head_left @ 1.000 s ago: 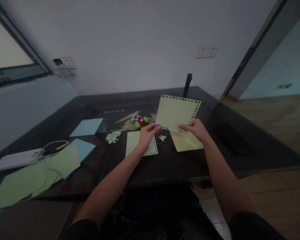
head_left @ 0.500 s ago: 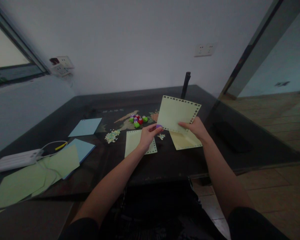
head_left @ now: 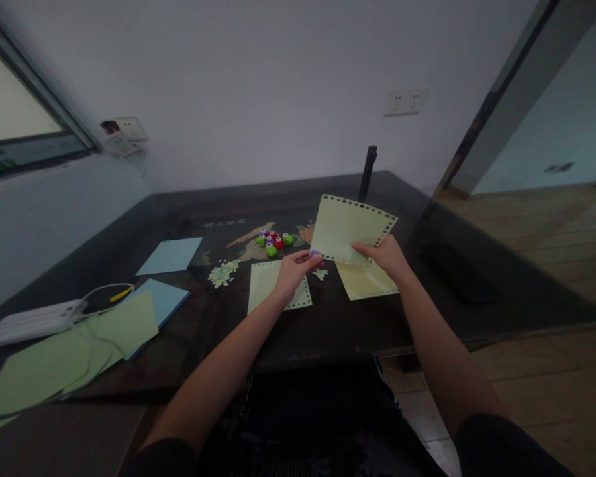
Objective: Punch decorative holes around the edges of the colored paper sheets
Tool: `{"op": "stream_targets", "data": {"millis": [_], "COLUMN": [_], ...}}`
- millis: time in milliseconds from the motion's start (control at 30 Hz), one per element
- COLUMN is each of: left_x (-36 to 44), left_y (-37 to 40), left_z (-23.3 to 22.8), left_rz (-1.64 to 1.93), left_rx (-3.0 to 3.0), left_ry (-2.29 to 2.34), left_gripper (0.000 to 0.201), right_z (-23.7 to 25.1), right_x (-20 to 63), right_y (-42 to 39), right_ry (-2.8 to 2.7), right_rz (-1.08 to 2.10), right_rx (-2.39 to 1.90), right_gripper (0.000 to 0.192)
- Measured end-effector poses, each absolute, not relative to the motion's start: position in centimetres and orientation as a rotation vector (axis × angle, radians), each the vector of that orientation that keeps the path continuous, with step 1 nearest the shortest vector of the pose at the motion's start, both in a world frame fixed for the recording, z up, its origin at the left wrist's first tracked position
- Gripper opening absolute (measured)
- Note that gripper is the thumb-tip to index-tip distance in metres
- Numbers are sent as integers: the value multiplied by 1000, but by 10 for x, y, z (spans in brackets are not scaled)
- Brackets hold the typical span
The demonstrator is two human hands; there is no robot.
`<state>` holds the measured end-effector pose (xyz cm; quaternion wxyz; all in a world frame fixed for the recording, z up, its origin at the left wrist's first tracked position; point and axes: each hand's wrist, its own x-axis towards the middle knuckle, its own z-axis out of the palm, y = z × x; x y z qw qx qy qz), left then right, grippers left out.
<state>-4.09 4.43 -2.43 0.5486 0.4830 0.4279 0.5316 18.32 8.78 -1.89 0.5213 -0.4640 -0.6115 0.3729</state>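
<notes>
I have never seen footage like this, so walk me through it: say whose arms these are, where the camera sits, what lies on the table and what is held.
No machine here: a person wears one camera on the head, looking down at their own bare arms. The right hand holds up a pale sheet with holes punched along its edges. The left hand pinches a small purple punch at that sheet's lower corner. On the dark table lie two more pale sheets, a cluster of coloured punches, paper scraps, blue sheets, green sheets and a white power strip.
</notes>
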Motion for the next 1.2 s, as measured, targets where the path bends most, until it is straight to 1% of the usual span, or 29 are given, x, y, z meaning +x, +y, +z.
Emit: {"op": "stream_targets", "data": {"millis": [300, 533, 867, 1067, 1200], "left_x": [-43, -49, -58, -59, -59], "left_y": [44, 47, 50, 51, 53], "left_z": [-24, -18, -21, -30, -36], "left_rz": [1210, 1164, 1007, 951, 931], "left_rx": [1207, 1293, 1673, 1873, 1962], "left_ry": [963, 1076, 1116, 1115, 1105], "left_gripper": [34, 41, 50, 55, 55], "right_z": [-20, -20, -21, -20, -19], "right_x": [185, 186, 186, 186, 186], "right_y": [90, 90, 92, 91, 91], "right_ry": [-1427, -1390, -1348, -1364, -1347], "right_rz": [897, 863, 860, 849, 852], "right_rx": [-1089, -1063, -1084, -1084, -1080], "right_gripper": [43, 40, 43, 39, 39]}}
